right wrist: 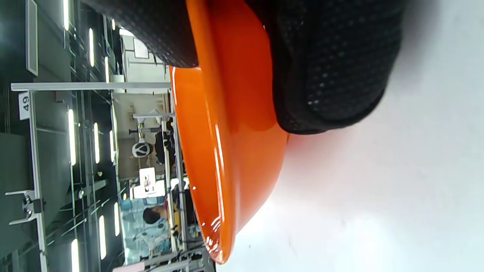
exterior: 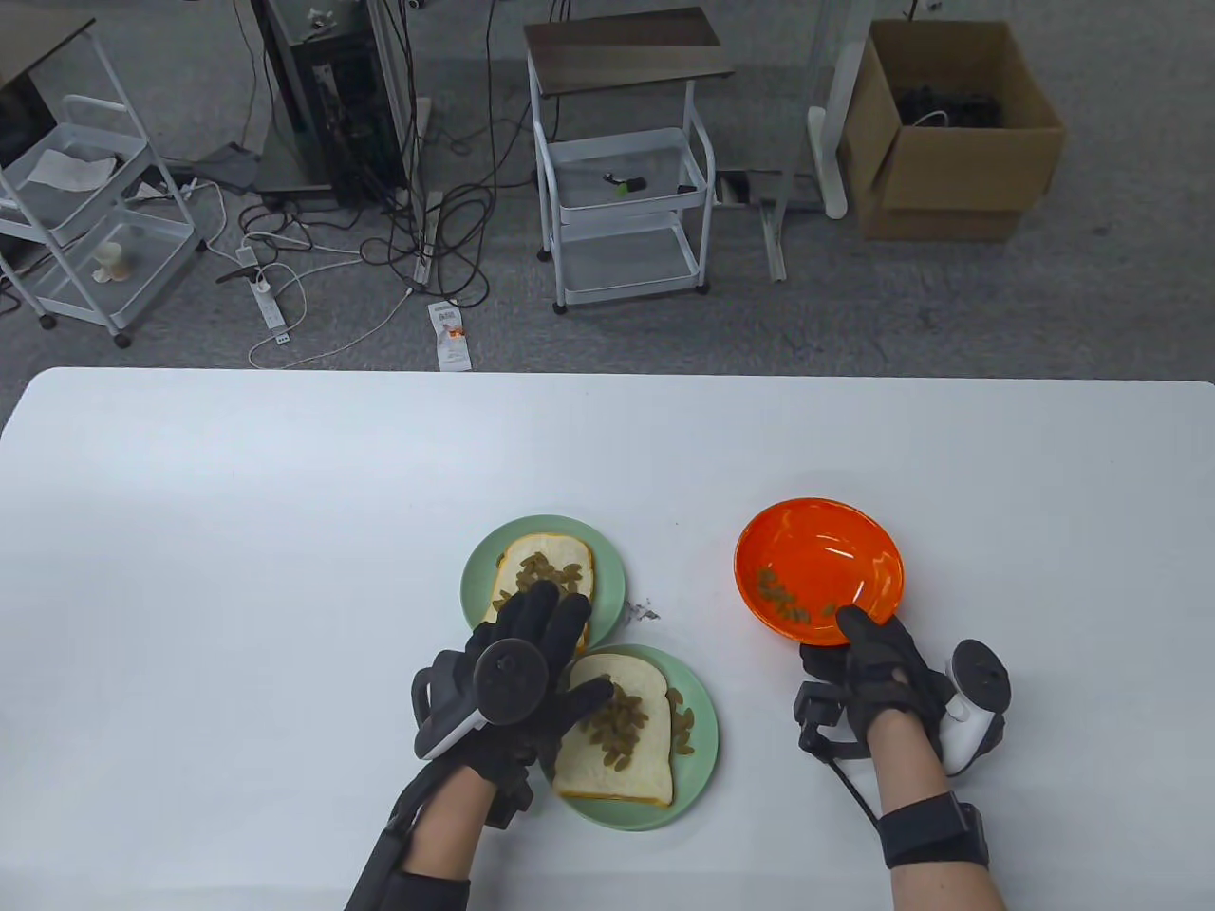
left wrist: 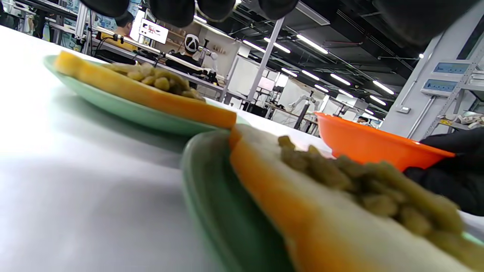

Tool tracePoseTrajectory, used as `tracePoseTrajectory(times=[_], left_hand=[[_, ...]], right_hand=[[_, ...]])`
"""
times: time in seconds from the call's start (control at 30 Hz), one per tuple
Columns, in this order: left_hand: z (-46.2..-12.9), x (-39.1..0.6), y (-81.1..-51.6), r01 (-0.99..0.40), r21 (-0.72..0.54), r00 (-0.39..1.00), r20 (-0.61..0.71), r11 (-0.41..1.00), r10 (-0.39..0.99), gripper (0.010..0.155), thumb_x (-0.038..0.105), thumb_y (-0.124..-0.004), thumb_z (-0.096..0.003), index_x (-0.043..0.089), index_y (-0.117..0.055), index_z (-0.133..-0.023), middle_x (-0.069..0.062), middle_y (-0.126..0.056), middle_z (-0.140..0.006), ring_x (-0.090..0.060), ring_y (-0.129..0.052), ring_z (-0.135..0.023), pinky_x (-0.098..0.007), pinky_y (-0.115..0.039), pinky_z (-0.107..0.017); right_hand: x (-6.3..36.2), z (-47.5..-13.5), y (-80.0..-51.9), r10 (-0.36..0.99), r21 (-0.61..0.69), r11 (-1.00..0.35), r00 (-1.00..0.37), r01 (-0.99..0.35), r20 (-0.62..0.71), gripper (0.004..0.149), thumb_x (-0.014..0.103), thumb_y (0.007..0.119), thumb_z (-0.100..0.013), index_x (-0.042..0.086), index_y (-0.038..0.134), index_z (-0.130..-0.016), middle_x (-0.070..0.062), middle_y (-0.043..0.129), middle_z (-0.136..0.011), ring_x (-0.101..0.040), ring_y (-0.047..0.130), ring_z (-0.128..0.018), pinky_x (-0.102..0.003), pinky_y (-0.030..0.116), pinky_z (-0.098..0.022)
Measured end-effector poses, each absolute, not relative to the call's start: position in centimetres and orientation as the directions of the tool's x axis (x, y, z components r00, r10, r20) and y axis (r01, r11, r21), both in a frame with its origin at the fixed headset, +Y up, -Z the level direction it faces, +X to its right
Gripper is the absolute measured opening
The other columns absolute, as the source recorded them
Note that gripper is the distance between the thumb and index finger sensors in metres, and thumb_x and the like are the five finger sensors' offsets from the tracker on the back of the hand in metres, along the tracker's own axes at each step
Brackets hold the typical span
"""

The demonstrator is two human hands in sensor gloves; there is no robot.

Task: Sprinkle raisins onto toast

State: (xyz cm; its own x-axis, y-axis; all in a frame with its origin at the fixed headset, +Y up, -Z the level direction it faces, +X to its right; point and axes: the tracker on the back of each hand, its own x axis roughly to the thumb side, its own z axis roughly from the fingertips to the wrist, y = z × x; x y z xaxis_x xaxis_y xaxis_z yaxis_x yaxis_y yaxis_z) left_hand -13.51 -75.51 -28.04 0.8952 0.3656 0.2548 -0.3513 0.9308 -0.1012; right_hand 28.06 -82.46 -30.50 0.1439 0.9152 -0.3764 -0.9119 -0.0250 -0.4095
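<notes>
Two green plates each bear a slice of toast with raisins on top: a far one (exterior: 546,560) and a near one (exterior: 622,740). My left hand (exterior: 546,645) hovers between them with fingers spread flat, over the near edge of the far toast. An orange bowl (exterior: 818,567) holds some raisins (exterior: 783,598) at its near left side. My right hand (exterior: 859,655) grips the bowl's near rim, thumb inside; the right wrist view shows the rim between thumb and fingers (right wrist: 325,75). In the left wrist view both toasts (left wrist: 340,204) and the bowl (left wrist: 370,145) show.
The white table (exterior: 237,531) stretches wide to the left and behind the plates. A few crumbs (exterior: 645,609) lie between the far plate and the bowl. Beyond the table's far edge are carts, cables and a cardboard box on the floor.
</notes>
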Motion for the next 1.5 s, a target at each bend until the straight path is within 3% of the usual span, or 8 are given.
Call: tracePoseTrajectory(times=[0.4, 0.7, 0.87, 1.0, 1.13, 1.27, 1.37, 1.5], left_hand=[[-28.5, -14.7, -75.7, -0.373, -0.122, 0.888, 0.241, 0.920, 0.392, 0.088, 0.080, -0.068, -0.0410, 0.043, -0.041, -0.115, -0.001, -0.037, -0.126, -0.035, -0.048, -0.118, -0.065, -0.050, -0.082], [-28.5, -14.7, -75.7, -0.363, -0.132, 0.889, 0.248, 0.922, 0.385, 0.088, 0.080, -0.068, -0.0408, 0.043, -0.040, -0.116, -0.001, -0.038, -0.126, -0.035, -0.047, -0.118, -0.065, -0.050, -0.083], [-28.5, -14.7, -75.7, -0.363, -0.133, 0.888, 0.252, 0.922, 0.386, 0.088, 0.080, -0.068, -0.0408, 0.043, -0.040, -0.116, -0.001, -0.037, -0.127, -0.035, -0.046, -0.118, -0.066, -0.049, -0.083], [-28.5, -14.7, -75.8, -0.362, -0.134, 0.889, 0.249, 0.923, 0.385, 0.088, 0.081, -0.067, -0.0407, 0.043, -0.040, -0.116, -0.001, -0.035, -0.127, -0.035, -0.044, -0.119, -0.067, -0.047, -0.083], [-28.5, -14.8, -75.6, -0.376, -0.135, 0.882, 0.250, 0.917, 0.399, 0.090, 0.082, -0.066, -0.0398, 0.044, -0.038, -0.116, 0.000, -0.033, -0.127, -0.036, -0.041, -0.120, -0.069, -0.044, -0.082], [-28.5, -15.1, -75.3, -0.397, -0.134, 0.867, 0.269, 0.908, 0.419, 0.094, 0.086, -0.062, -0.0374, 0.046, -0.031, -0.116, 0.001, -0.027, -0.128, -0.037, -0.035, -0.121, -0.071, -0.041, -0.082], [-28.4, -15.1, -75.0, -0.400, -0.137, 0.857, 0.296, 0.906, 0.423, 0.096, 0.089, -0.057, -0.0358, 0.048, -0.024, -0.116, 0.001, -0.020, -0.128, -0.038, -0.030, -0.121, -0.073, -0.037, -0.081], [-28.2, -15.1, -74.5, -0.406, -0.135, 0.844, 0.323, 0.904, 0.428, 0.098, 0.091, -0.053, -0.0339, 0.050, -0.017, -0.115, 0.002, -0.012, -0.127, -0.039, -0.024, -0.121, -0.075, -0.035, -0.080]], right_hand=[[29.9, -30.2, -82.3, 0.910, -0.458, -0.120, 0.087, -0.881, -0.406, 0.075, 0.031, 0.083, -0.050, -0.009, 0.048, -0.104, -0.040, 0.084, -0.078, -0.049, 0.103, -0.042, -0.044, 0.094, -0.027], [30.1, -29.7, -80.4, 0.934, -0.512, -0.285, -0.116, -0.810, -0.337, 0.082, 0.042, 0.078, -0.052, -0.005, 0.038, -0.106, -0.041, 0.052, -0.100, -0.063, 0.086, -0.061, -0.059, 0.080, -0.041], [29.3, -29.4, -77.2, 0.829, -0.593, -0.517, -0.535, -0.617, -0.165, 0.081, 0.045, 0.076, -0.053, -0.005, 0.038, -0.106, -0.040, 0.039, -0.102, -0.066, 0.060, -0.080, -0.068, 0.062, -0.053], [27.2, -29.3, -75.4, 0.716, -0.579, -0.556, -0.698, -0.597, 0.033, 0.081, 0.048, 0.076, -0.053, -0.002, 0.042, -0.107, -0.037, 0.041, -0.105, -0.066, 0.053, -0.086, -0.071, 0.054, -0.056], [24.5, -29.4, -74.5, 0.618, -0.472, -0.582, -0.737, -0.662, 0.272, 0.083, 0.056, 0.075, -0.052, 0.006, 0.043, -0.110, -0.032, 0.043, -0.110, -0.062, 0.051, -0.094, -0.072, 0.050, -0.060], [21.8, -29.4, -74.2, 0.616, -0.202, -0.579, -0.586, -0.790, 0.527, 0.083, 0.057, 0.077, -0.050, 0.016, 0.040, -0.113, -0.025, 0.037, -0.116, -0.055, 0.040, -0.103, -0.073, 0.047, -0.063], [20.1, -29.3, -74.4, 0.668, 0.026, -0.586, -0.464, -0.810, 0.582, 0.086, 0.061, 0.075, -0.050, 0.023, 0.032, -0.114, -0.022, 0.029, -0.119, -0.057, 0.034, -0.104, -0.073, 0.046, -0.065], [18.7, -28.9, -74.3, 0.648, 0.090, -0.620, -0.444, -0.779, 0.619, 0.091, 0.067, 0.074, -0.048, 0.023, 0.029, -0.114, -0.023, 0.027, -0.119, -0.059, 0.037, -0.103, -0.072, 0.050, -0.064]])
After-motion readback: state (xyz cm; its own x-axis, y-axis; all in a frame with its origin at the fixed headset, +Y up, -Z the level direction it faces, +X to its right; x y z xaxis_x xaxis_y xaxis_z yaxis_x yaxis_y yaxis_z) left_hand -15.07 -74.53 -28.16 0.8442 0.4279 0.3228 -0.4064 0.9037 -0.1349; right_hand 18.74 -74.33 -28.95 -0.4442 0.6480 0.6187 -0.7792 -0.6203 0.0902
